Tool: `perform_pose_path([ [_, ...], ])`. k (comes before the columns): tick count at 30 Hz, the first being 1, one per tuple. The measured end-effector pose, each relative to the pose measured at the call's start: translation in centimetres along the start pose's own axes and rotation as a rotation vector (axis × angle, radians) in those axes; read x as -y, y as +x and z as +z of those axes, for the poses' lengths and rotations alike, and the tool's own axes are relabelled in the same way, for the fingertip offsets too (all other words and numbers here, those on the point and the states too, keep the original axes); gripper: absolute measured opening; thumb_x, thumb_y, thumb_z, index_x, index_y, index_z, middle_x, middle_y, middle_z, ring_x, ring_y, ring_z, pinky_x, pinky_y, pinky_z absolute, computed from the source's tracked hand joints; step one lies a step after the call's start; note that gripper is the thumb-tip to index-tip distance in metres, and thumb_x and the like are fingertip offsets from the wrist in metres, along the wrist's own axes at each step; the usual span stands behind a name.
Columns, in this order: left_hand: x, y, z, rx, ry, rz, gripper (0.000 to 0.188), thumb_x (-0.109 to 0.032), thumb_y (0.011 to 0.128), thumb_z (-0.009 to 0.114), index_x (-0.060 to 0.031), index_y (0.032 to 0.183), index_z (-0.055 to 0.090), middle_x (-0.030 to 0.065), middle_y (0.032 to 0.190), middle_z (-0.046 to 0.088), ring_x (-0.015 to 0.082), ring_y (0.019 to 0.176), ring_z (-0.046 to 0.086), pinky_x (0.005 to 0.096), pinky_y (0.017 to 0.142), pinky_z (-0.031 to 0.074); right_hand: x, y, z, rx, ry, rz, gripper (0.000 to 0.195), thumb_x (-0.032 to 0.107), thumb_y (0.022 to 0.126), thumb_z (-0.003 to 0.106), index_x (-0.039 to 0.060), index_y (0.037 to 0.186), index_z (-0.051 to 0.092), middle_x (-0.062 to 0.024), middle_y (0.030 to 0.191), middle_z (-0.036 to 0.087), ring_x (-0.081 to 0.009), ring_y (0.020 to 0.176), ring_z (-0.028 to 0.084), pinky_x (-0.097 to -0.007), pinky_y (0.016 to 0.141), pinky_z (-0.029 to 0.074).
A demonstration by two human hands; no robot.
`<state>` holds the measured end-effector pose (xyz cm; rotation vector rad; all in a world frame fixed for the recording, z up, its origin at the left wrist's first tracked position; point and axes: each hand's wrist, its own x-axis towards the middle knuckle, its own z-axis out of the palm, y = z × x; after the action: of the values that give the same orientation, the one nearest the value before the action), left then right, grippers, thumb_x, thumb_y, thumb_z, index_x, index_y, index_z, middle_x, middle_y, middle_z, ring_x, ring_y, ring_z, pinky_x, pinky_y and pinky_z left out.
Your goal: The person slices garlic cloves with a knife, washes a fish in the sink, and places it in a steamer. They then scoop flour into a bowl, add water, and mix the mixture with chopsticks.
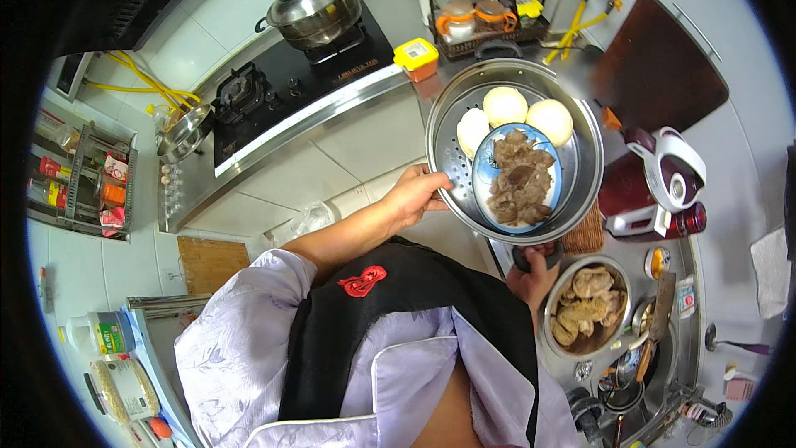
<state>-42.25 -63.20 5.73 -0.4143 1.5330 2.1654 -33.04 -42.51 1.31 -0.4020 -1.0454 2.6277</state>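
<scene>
A stainless steel steamer pan (589, 190) with a perforated bottom is held up in front of me. My left hand (418, 196) grips its rim, with the thumb over the edge. Below, my right hand (533, 275) is closed around the pan's near black handle; the opposite black handle (499, 48) is free. Inside, three pale buns, among them a round bun (551, 122), lie against a blue-and-white plate (481, 183). Brownish cooked meat pieces (521, 177) are heaped on that plate.
A lidded pot (314, 9) stands on the gas stove (289, 90), near a yellow-lidded container (416, 59). Right of me are a dark red electric kettle (643, 177), a metal bowl of poultry pieces (587, 308), a cleaver (658, 317) and a sink (662, 367).
</scene>
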Motion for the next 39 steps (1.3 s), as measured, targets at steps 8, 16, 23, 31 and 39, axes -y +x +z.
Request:
perform_pose_path([
  [8, -10.1, 0.2, -12.3, 0.259, 0.047, -0.098, 0.063, -0.051, 0.08, 0.055, 0.0041, 0.109, 0.048, 0.0161, 0.101, 0.056, 0.025, 0.092, 0.058, 0.0372, 0.072, 0.052, -1.2, 8.9, 11.9, 0.333, -0.003, 0.13, 0.02, -0.005, 0.063, 0.045, 0.0021, 0.081, 0.045, -0.0019, 0.074, 0.045, -0.0131, 0.069, 0.044, -0.0248, 0.069, 0.037],
  [16, -39.0, 16.0, -35.3, -0.694, 1.346, 0.984, 0.044, -0.04, 0.074, 0.062, -0.0022, 0.096, 0.061, 0.0143, 0.081, 0.061, 0.0276, 0.082, 0.059, 0.0362, 0.071, 0.047, -9.1, 13.4, 23.6, 0.322, 0.121, 0.305, 0.03, -0.005, 0.064, 0.044, 0.0035, 0.092, 0.051, -0.0033, 0.088, 0.054, -0.0179, 0.086, 0.054, -0.0318, 0.083, 0.043],
  [23, -47.8, 28.8, -41.4, -0.351, 1.809, 0.616, 0.06, -0.045, 0.065, 0.063, -0.0075, 0.111, 0.056, 0.018, 0.102, 0.058, 0.0322, 0.097, 0.055, 0.038, 0.083, 0.045, -13.5, 16.2, 32.8, 0.265, 0.105, 0.318, 0.034, -0.006, 0.063, 0.044, -0.0006, 0.095, 0.054, -0.0052, 0.09, 0.059, -0.0201, 0.084, 0.057, -0.0365, 0.081, 0.047],
  [31, -61.4, 18.1, -45.6, -0.739, 1.193, 0.881, 0.034, -0.034, 0.065, 0.063, -0.0025, 0.077, 0.066, 0.0092, 0.059, 0.061, 0.0147, 0.049, 0.054, 0.0282, 0.045, 0.043, -15.1, 23.4, 39.0, 0.176, 0.11, 0.213, 0.03, -0.007, 0.061, 0.049, -0.0008, 0.09, 0.056, -0.0042, 0.086, 0.059, -0.0166, 0.082, 0.056, -0.0307, 0.082, 0.044],
  [39, -63.5, 14.7, -47.2, -0.663, 1.099, 0.77, 0.03, -0.031, 0.071, 0.06, -0.0013, 0.074, 0.065, 0.0049, 0.055, 0.055, 0.0124, 0.044, 0.048, 0.0263, 0.04, 0.037, -24.6, 35.3, 45.1, 0.595, 0.136, 0.388, 0.028, -0.008, 0.064, 0.05, -0.0046, 0.092, 0.054, -0.0103, 0.086, 0.057, -0.0195, 0.08, 0.052, -0.0268, 0.077, 0.041],
])
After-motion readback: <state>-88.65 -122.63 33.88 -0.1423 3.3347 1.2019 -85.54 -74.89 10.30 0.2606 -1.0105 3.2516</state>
